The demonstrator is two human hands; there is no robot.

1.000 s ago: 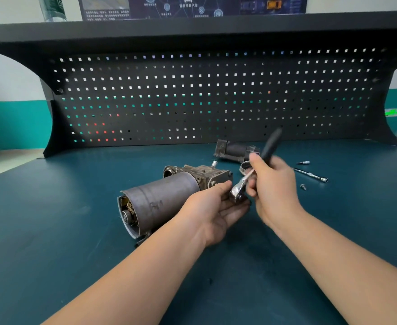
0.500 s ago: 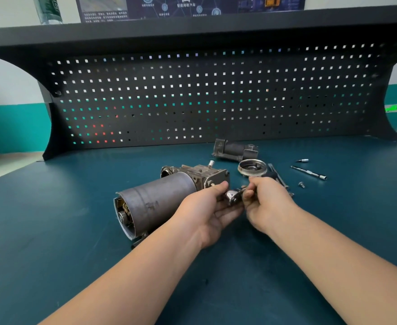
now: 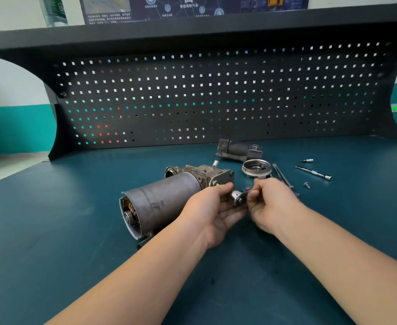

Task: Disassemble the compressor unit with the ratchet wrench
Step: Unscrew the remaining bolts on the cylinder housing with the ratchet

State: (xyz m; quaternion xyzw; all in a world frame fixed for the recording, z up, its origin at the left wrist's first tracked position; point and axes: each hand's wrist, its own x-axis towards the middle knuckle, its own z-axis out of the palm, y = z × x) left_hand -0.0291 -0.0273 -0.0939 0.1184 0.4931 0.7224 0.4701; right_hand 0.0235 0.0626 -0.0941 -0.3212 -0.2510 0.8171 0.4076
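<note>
Both hands meet over a teal workbench (image 3: 52, 231). The left hand (image 3: 212, 207) and right hand (image 3: 271, 202) pinch the ratchet wrench (image 3: 237, 197) head, right of the compressor unit (image 3: 169, 198).

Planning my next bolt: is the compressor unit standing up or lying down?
Lying down: the compressor unit rests on its side on the bench, open motor end facing the camera.

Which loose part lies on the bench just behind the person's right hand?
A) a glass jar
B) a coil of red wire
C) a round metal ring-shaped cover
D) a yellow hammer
C: a round metal ring-shaped cover sits on the bench just beyond the right hand, in front of a dark removed housing.
</note>
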